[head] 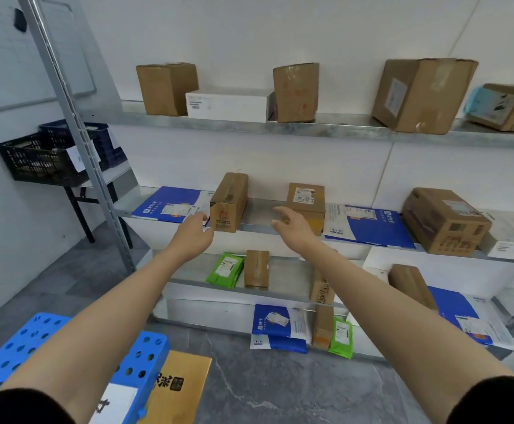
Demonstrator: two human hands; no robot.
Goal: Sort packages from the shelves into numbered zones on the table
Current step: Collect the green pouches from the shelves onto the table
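Note:
A narrow brown cardboard box (229,201) stands upright on the middle shelf (258,229). My left hand (193,232) reaches up to its left front corner, fingers loosely spread, touching or nearly touching it. My right hand (292,224) hovers open to the box's right, a gap between them, in front of a smaller labelled brown box (307,200). Blue-and-white mailers lie flat at the shelf's left (170,205) and right (368,224). Neither hand holds anything.
The top shelf (326,127) carries several brown boxes and a white box (229,105). Lower shelves hold green pouches (225,269), blue mailers and small boxes. A blue perforated crate (139,356) and a yellow package (182,384) sit bottom left. Black baskets (38,160) stand on a side table.

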